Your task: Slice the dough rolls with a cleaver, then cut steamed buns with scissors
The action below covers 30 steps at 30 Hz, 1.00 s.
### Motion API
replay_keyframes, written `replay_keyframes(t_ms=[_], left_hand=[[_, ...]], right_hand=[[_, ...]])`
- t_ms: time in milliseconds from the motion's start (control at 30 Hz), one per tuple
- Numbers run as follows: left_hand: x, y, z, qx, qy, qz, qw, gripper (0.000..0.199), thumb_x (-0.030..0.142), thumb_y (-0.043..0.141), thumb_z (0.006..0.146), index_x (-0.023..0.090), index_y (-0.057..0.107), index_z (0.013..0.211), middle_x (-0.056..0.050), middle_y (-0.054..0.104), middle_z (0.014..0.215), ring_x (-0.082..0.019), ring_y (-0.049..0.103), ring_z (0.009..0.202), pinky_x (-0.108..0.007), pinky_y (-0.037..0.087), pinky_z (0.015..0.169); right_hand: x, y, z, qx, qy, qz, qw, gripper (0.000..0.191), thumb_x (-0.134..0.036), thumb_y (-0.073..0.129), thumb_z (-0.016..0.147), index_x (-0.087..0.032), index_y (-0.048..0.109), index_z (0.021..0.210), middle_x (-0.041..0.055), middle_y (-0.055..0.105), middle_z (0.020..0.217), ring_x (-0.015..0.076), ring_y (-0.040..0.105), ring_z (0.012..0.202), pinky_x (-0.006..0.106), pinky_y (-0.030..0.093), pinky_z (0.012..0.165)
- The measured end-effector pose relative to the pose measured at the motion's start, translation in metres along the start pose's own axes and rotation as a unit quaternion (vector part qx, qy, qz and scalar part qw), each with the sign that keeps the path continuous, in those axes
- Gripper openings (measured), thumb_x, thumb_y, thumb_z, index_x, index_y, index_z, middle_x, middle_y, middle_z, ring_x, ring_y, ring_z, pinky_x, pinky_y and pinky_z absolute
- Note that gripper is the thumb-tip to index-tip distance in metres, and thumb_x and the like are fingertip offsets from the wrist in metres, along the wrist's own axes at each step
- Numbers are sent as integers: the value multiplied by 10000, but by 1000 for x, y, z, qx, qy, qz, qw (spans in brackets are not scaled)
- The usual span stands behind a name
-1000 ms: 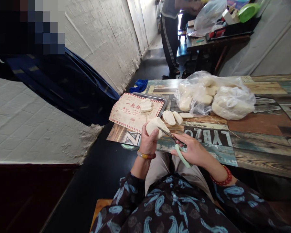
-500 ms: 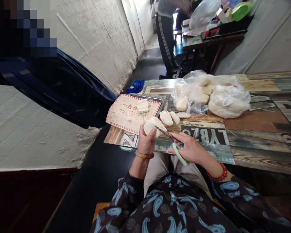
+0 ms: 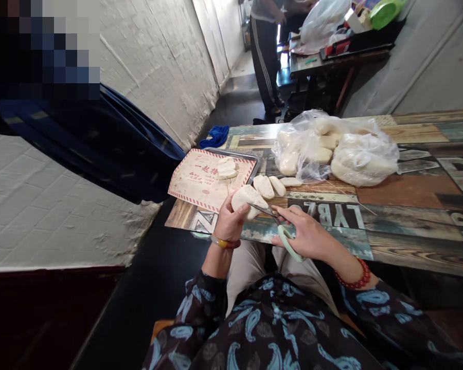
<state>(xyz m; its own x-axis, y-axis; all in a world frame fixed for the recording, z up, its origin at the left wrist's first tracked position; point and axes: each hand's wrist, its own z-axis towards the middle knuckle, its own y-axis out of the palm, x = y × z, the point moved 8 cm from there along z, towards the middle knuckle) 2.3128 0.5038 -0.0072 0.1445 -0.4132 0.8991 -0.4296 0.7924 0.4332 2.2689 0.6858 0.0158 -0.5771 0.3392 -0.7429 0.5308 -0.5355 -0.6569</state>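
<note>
Shift since earlier frame: left hand slants more; white bun sits slightly further right; loose slices unmoved.
Bun: pale, rounded, smooth-faced; held over the table, right of the printed paper.
Left fingers: curled around bun, thumb nearside.
Right hand: fingers wrapped around green-handled scissors, blades against bun; blade gap unclear.

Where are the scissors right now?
In the head view, just right of centre, the scissors are in the right hand, blades against the white piece in the left hand.
</note>
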Motion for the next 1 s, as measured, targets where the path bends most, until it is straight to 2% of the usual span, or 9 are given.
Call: replay_keyframes(t_ms=[100, 233, 433, 667, 767, 867, 1000], left_hand=[[0, -3, 0, 33, 28, -18, 999, 594, 350, 899, 589, 213, 634, 1103, -26, 713, 1011, -170, 678, 899, -281, 557, 818], [-1, -8, 1, 57, 34, -29, 997, 569, 301, 895, 601, 214, 620, 1092, -14, 707, 1014, -135, 667, 862, -246, 546, 791], [-2, -7, -1, 46, 33, -14, 998, 608, 331, 897, 589, 217, 610, 1113, -20, 701, 1034, -164, 662, 920, -270, 540, 825], [2, -3, -4, 28, 31, 6, 999, 574, 351, 891, 598, 206, 615, 1080, -4, 684, 981, -128, 632, 818, -241, 543, 750], [3, -3, -4, 25, 29, 23, 999, 581, 383, 883, 603, 201, 610, 1082, -10, 682, 984, -128, 623, 805, -243, 543, 733], [2, -2, -2, 20, 21, 28, 999, 587, 400, 877, 606, 201, 606, 1088, -15, 681, 973, -131, 620, 781, -249, 547, 700], [0, -1, 0, 17, 18, 17, 1000, 588, 399, 876, 607, 208, 610, 1097, -14, 687, 977, -133, 627, 780, -258, 550, 713]], right_hand=[[3, 2, -1, -22, 7, -18, 1000, 800, -444, 747, 761, -194, 472, 1470, 133, 593, 1196, 282, 615, 1058, 452, 512, 952], [5, 3, -2, -37, 5, -45, 998, 826, -449, 756, 749, -207, 452, 1478, 125, 593, 1177, 292, 606, 1076, 472, 500, 965], [4, 5, 0, -41, 14, -35, 998, 819, -441, 750, 757, -179, 454, 1475, 137, 589, 1197, 295, 608, 1094, 471, 497, 979], [2, 7, 5, -46, 1, -7, 999, 786, -415, 758, 756, -178, 485, 1454, 125, 605, 1194, 276, 614, 1092, 436, 502, 971], [-1, 6, 8, -43, -2, -7, 999, 748, -405, 750, 767, -177, 508, 1437, 120, 620, 1161, 254, 626, 1027, 410, 516, 931], [-1, 7, 10, -42, 6, -17, 999, 690, -402, 731, 785, -140, 549, 1396, 108, 638, 1053, 226, 631, 881, 400, 534, 866], [0, 7, 10, -18, 3, -15, 1000, 589, -376, 715, 808, -144, 600, 1336, 82, 647, 940, 206, 613, 797, 367, 542, 779]])
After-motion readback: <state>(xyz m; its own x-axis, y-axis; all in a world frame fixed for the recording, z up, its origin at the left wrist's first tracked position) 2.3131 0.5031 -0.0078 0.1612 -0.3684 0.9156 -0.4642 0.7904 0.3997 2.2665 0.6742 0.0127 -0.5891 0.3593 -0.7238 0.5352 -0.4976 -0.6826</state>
